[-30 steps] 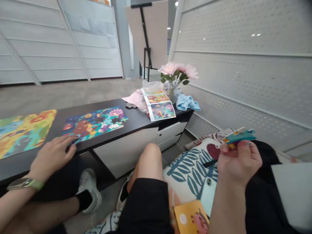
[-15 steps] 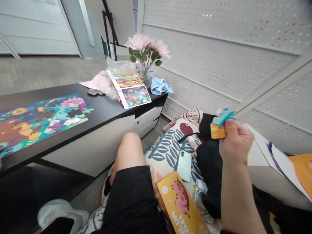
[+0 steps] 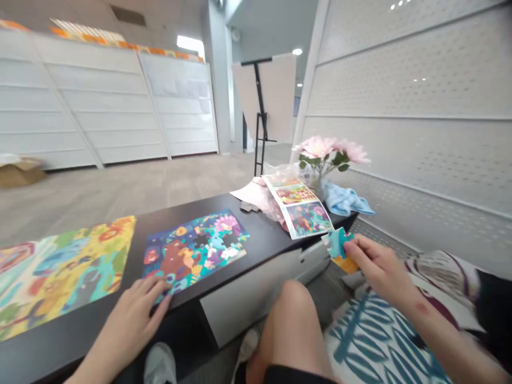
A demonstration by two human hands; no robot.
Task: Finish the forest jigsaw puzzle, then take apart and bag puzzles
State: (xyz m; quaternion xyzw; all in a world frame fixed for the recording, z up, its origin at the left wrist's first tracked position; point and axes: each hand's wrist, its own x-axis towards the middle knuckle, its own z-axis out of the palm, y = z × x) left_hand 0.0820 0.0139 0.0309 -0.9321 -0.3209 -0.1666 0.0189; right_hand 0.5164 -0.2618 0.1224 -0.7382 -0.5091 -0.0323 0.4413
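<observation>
"Looking along the black bench (image 3: 264,234) from the left, what does the left hand (image 3: 128,330) do?"

"It rests open, not gripping, fingertips touching the jigsaw puzzle (image 3: 192,250) near its lower edge."

"And the right hand (image 3: 380,266)?"

"It pinches two puzzle pieces (image 3: 339,242), teal and orange, above the leaf-patterned cushion (image 3: 372,341), just past the bench."

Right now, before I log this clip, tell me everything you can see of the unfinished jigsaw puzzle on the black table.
The unfinished jigsaw puzzle lies flat on the black tabletop, a roughly rectangular picture in blue, teal, pink and orange, with a brown shape at lower left and a pink flower at upper right. Its interlocking pieces look like printed card. Dark gaps near the middle show where pieces are missing. The person's left hand touches its near edge with the fingertips, and a yellow-toned puzzle lies beside it to the left.
</observation>
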